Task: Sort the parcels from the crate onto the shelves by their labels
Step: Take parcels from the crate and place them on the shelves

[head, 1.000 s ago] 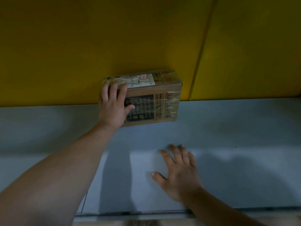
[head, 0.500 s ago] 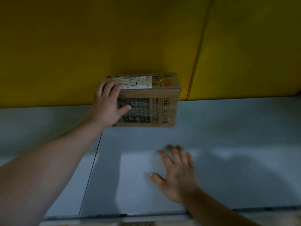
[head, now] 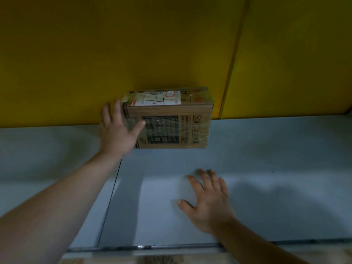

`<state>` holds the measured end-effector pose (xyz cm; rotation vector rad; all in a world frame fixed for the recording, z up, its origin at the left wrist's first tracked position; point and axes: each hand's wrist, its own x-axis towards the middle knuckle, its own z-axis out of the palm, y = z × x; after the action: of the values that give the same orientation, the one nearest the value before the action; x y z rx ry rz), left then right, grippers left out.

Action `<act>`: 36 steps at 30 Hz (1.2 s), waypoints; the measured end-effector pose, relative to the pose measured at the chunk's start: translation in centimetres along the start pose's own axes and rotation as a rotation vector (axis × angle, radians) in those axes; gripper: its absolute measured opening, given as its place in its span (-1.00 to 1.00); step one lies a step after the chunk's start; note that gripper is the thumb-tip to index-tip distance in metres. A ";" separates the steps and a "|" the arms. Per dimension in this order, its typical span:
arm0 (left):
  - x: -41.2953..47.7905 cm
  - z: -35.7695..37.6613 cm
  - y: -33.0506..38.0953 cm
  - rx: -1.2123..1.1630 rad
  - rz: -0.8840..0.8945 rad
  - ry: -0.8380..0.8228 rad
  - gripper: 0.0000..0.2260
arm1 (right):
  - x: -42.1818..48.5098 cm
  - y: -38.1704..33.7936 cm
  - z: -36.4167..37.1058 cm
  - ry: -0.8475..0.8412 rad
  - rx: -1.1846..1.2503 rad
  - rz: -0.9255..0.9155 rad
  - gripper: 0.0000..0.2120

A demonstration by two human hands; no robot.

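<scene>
I see a box-shaped brown cardboard parcel (head: 169, 119) bound in glossy clear tape, with a white label (head: 156, 99) on its top face and a dark printed panel on its front. It stands on a smooth, pale grey shelf (head: 266, 168), its back against the matte yellow wall (head: 133, 44). My left hand (head: 119, 130) is at the parcel's left end, fingers straight and spread and the thumb across the front face, gripping nothing. It is blurred, so I cannot tell how firmly it touches. My right hand (head: 207, 199) lies palm down on the shelf with its fingers splayed, well apart from the parcel. The label's writing is too small to read. The light is dim, and a vertical joint splits the wall panels.
</scene>
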<state>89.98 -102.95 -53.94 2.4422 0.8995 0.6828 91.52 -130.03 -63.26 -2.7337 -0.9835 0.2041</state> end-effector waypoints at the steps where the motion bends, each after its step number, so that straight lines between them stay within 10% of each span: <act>1: -1.4 0.0 -1.6 0.035 -0.075 -0.039 -0.19 | 0.0 0.0 0.0 0.005 0.001 0.002 -0.33; 7: -9.8 1.6 -8.4 0.456 -0.159 -0.498 -0.31 | -0.2 -0.1 0.3 0.024 -0.014 0.012 -0.22; 17: -10.1 2.1 -8.5 0.448 -0.127 -0.471 -0.31 | 9.3 -5.1 -10.4 0.390 -0.045 -0.186 -0.12; 23: -10.2 2.2 -8.5 0.448 -0.121 -0.457 -0.29 | 17.2 -6.4 -14.2 0.154 -0.279 -0.035 -0.05; 36: -10.3 2.2 -8.6 0.434 -0.107 -0.443 -0.30 | 17.0 -5.5 -13.9 0.205 -0.317 -0.125 -0.20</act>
<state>80.42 -104.61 -63.44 2.7244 1.0609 -0.1150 104.07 -117.35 -49.30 -2.8783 -1.2098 -0.2716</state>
